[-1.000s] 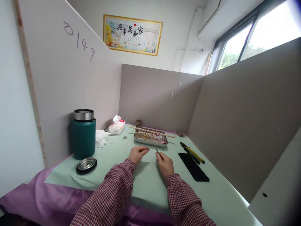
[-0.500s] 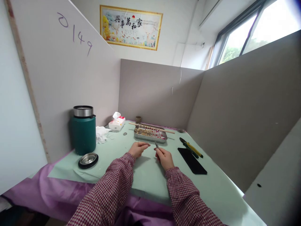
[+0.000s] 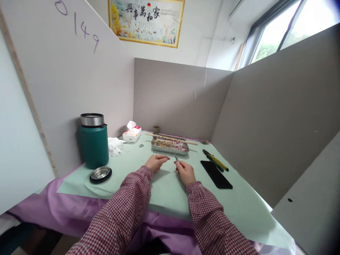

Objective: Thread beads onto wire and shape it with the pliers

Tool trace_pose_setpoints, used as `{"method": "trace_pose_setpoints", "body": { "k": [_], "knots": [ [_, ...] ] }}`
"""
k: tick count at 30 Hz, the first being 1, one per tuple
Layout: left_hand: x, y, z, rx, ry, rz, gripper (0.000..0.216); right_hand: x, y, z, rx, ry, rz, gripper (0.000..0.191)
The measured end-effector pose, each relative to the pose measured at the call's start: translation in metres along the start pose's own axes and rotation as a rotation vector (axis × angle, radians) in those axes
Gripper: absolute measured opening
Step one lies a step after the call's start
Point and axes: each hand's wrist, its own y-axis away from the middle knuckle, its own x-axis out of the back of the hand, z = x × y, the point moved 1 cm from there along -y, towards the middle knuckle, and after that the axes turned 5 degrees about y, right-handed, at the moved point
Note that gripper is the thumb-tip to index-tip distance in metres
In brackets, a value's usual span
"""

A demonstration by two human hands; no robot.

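Green flask (image 3: 94,146), white tissue pack (image 3: 132,134)

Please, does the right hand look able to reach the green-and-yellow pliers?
Probably yes: only the flat black pad lies between the pliers and the right hand, whose grip, though, appears occupied by a slim metal tool.

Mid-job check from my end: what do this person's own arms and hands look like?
The left sleeve and right sleeve match: long, loose, in a fine dark-red and white check, ending in cuffs at the wrists. The left grip and right grip are ungloved hands.
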Motion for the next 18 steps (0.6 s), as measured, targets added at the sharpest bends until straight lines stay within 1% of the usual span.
{"method": "trace_pose_setpoints", "body": {
  "k": [4, 6, 10, 12, 15, 18],
  "knots": [
    [-0.0004, -0.0006, 0.0013, -0.035, -0.111, 0.077, 0.039, 0.0027, 0.0030, -0.0023, 0.057, 0.041, -0.002, 0.038],
    [-0.0001, -0.0015, 0.0014, -0.080, -0.189, 0.112, 0.035, 0.0026, 0.0033, -0.0012, 0.083, 0.078, 0.006, 0.039],
    [-0.0010, -0.0038, 0.0009, -0.286, -0.329, 0.144, 0.025, -0.0002, 0.0014, 0.0017, 0.110, 0.179, 0.036, 0.039],
    [-0.0022, -0.0045, 0.0003, -0.346, -0.400, 0.169, 0.024, -0.0017, 0.0001, 0.0025, 0.099, 0.242, 0.062, 0.038],
    [-0.0034, -0.0052, 0.0000, -0.347, -0.438, 0.188, 0.026, -0.0022, -0.0008, 0.0032, 0.084, 0.273, 0.073, 0.038],
    [-0.0032, -0.0054, 0.0006, -0.317, -0.397, 0.140, 0.028, -0.0007, 0.0002, 0.0030, 0.086, 0.217, 0.025, 0.040]
  ]
}}
